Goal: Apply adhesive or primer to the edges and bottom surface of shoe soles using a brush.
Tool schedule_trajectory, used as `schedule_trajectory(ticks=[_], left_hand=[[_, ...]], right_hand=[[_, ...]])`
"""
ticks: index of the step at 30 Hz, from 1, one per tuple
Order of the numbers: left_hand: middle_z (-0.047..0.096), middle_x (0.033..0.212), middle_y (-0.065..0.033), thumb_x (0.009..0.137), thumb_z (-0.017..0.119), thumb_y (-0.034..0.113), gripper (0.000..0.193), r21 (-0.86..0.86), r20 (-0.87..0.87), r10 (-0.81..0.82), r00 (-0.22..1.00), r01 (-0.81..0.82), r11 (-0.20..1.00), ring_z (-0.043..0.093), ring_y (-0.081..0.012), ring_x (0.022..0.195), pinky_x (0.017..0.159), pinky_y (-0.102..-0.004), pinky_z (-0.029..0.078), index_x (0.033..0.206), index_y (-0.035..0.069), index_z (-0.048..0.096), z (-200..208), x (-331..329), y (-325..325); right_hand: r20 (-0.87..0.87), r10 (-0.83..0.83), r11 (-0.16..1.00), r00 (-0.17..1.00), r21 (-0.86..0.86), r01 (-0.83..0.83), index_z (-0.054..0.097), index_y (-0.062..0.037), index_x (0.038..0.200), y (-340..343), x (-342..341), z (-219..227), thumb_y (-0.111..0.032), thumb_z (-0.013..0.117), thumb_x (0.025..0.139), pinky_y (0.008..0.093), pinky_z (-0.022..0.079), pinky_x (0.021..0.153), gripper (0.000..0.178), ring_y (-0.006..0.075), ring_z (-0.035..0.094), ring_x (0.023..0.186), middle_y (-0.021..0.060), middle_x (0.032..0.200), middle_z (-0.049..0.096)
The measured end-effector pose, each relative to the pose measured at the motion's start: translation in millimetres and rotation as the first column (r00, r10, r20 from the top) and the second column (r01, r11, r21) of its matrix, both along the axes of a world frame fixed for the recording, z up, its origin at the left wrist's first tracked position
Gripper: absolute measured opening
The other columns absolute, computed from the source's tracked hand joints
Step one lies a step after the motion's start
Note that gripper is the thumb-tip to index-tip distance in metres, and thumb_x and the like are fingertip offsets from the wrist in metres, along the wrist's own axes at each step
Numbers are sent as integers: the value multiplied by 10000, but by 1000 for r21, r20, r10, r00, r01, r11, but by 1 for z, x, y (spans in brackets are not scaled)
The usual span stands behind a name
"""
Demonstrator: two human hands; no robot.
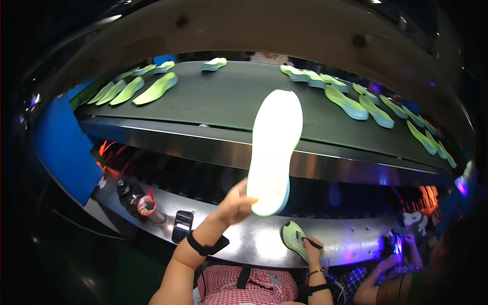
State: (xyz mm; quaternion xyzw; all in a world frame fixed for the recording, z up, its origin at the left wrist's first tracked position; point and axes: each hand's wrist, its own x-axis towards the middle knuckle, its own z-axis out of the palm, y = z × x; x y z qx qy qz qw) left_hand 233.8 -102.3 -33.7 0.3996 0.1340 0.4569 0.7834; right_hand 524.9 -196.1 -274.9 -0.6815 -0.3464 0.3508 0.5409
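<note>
My left hand [234,206] is closed on the heel end of a shoe sole [277,147], holding it raised in front of the belt. Glare turns most of that sole white; a pale blue side edge shows near the heel. Lower and to the right, my right hand [313,249] grips a dark, slim-handled tool [314,244], its kind too small to make out. The tool's tip points at a second, green shoe sole [293,238], which lies on the steel ledge [241,244]. My right fingers are beside this sole's edge.
Yellow-green soles with blue sides [348,101] stand on the dark conveyor belt [218,94]. On the ledge's left are a dark bottle [127,192], a cup with a red straw [147,206] and a phone [182,226]. A co-worker's hands [394,259] are under purple light at right.
</note>
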Motion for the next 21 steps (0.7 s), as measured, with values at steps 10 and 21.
schedule_trajectory(ticks=[10, 21], left_hand=[[490, 1201, -171, 836, 516, 305, 525, -529, 255, -145, 956, 263, 806, 476, -291, 1113, 962, -417, 358, 1248, 4, 392, -177, 15, -67], [461, 1233, -114, 765, 198, 721, 822, -529, 390, -38, 920, 258, 808, 466, -300, 1098, 953, -440, 351, 1281, 104, 367, -120, 53, -81]], right_hand=[[-777, -35, 987, 629, 71, 143, 504, 66, 1075, -41, 0, 84, -42, 545, 809, 234, 498, 670, 290, 197, 593, 766, 151, 932, 582], [-493, 368, 928, 788, 242, -282, 608, 46, 926, -23, -56, 158, 37, 600, 712, 264, 464, 696, 214, 174, 581, 761, 115, 860, 623]])
